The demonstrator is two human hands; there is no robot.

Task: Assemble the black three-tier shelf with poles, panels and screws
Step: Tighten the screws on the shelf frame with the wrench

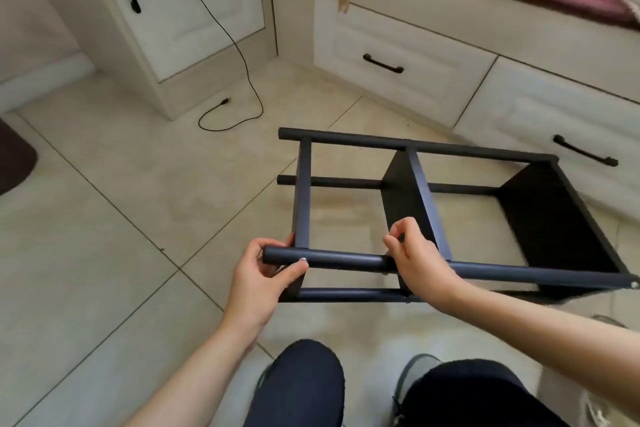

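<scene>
The black three-tier shelf (408,198) lies on its side on the tiled floor, with three panels joined by long round poles. My left hand (266,270) grips the left end of the near upper pole (346,261), thumb and fingers wrapped around it beside the leftmost panel (303,194). My right hand (415,253) rests on the same pole next to the middle panel (415,194), with its thumb and forefinger pinched together above the pole. Whether a screw sits in that pinch is hidden. A small silver fitting (634,285) shows at the pole's right end.
White drawers with black handles (382,64) run behind the shelf, and a white cabinet (194,10) stands at the back left. A black cable (239,80) trails on the floor. A dark mat (14,159) lies at the left edge. My knees (304,381) are below.
</scene>
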